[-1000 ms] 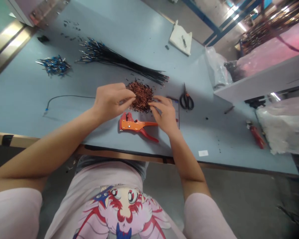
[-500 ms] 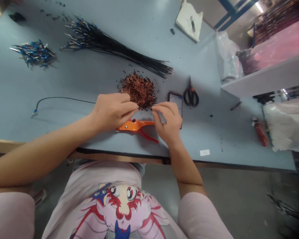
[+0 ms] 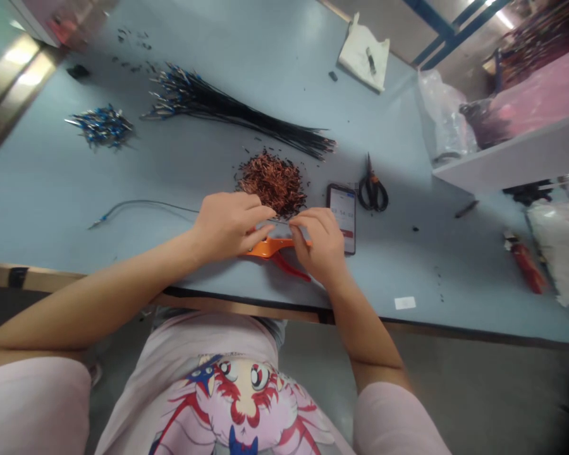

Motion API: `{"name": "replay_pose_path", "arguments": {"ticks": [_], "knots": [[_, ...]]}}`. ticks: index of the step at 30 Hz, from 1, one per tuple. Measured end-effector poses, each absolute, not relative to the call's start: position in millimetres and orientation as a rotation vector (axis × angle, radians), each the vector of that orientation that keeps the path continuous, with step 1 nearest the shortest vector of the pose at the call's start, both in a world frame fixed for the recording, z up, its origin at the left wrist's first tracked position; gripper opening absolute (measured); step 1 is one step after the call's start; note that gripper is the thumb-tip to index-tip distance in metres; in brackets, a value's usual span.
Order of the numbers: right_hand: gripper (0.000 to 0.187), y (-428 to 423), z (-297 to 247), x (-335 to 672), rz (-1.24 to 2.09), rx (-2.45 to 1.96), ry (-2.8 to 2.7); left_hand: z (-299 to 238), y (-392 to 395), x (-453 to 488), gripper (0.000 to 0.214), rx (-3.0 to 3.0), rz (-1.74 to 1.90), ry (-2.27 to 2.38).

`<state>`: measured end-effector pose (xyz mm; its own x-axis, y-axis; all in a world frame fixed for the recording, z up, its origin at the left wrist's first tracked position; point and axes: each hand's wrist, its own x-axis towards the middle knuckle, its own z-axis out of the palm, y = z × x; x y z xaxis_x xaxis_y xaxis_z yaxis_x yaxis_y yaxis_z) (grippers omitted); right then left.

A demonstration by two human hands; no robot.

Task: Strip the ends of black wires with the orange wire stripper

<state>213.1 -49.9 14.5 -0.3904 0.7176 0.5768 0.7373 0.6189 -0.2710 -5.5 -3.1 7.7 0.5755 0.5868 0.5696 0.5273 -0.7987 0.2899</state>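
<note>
A black cable (image 3: 159,203) with a blue-and-silver connector at its left end runs across the table into my left hand (image 3: 227,224). The fingers of that hand are closed around it. From there a thin stretch of cable reaches the fingertips of my right hand (image 3: 320,243), which pinch its other end. Below and between both hands lies an orange hand cutter (image 3: 266,248) with a red lower handle, its left end hidden by my left hand. Just behind my fingers is a heap of short copper-coloured and black offcuts (image 3: 272,183).
Farther back lies a bundle of black cables (image 3: 246,114), left of it a pile of blue-and-silver connectors (image 3: 102,126). To the right are a phone (image 3: 342,218), black-handled scissors (image 3: 372,189) and a white label (image 3: 404,303). A shelf (image 3: 512,148) holds plastic bags.
The view has shifted, so things on the table appear farther right and lower. A thin length of cable now shows between my hands, and my left thumb and forefinger are farther apart.
</note>
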Motion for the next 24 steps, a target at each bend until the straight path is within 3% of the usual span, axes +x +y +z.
{"name": "replay_pose_path", "arguments": {"ticks": [7,14,20,24], "knots": [[0.010,-51.7,11.8,208.9,-0.037,-1.083,-2.218,7.6,-14.5,0.1,0.020,2.684,0.674,0.955],[0.010,-50.5,11.9,207.6,-0.097,-1.057,-2.287,4.1,-15.6,2.3,0.035,2.752,0.646,1.000],[0.004,-48.8,7.8,212.0,-0.177,-0.966,-2.314,8.7,-12.2,4.9,0.031,2.758,0.412,0.972],[0.010,-43.2,2.1,214.4,-0.260,-0.910,-2.338,12.0,-8.9,7.4,0.029,2.804,0.311,0.934]]}}
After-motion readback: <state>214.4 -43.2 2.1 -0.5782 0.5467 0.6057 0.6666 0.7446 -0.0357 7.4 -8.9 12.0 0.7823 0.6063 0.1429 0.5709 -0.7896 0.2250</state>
